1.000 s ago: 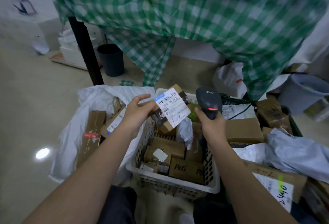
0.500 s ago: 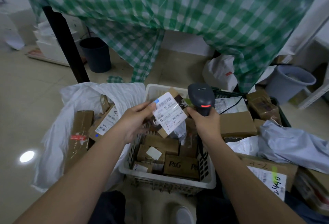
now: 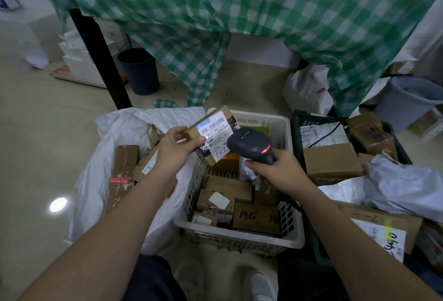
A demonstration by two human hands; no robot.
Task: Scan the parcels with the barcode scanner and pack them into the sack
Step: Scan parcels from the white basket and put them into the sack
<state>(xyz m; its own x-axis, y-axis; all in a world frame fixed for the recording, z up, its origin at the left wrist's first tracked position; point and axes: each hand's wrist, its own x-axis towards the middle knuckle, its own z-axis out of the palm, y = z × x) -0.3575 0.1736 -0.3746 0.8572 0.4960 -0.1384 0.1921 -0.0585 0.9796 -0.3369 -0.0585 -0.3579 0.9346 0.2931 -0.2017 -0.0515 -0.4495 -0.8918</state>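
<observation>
My left hand (image 3: 173, 148) grips a small brown parcel (image 3: 211, 130) by its left end, its white barcode label facing up. My right hand (image 3: 279, 171) holds the black barcode scanner (image 3: 249, 145) by the handle, with a red light showing and its head tipped over the label's right edge. Both are above the white plastic basket (image 3: 291, 240), which holds several cardboard parcels, one marked P&G (image 3: 256, 218). To the left lies the open white sack (image 3: 105, 171) with several brown boxes inside.
A dark green crate (image 3: 297, 133) and loose boxes and grey mailer bags (image 3: 405, 185) fill the right side. A table with a green checked cloth (image 3: 239, 13) stands ahead, with its black leg (image 3: 100, 61) and a dark bin (image 3: 140, 70) below. My shoes (image 3: 259, 284) are at the bottom.
The parcel has turned flatter and shifted left, so the label now faces up. The scanner head has tipped left over the label's edge. The view has moved slightly.
</observation>
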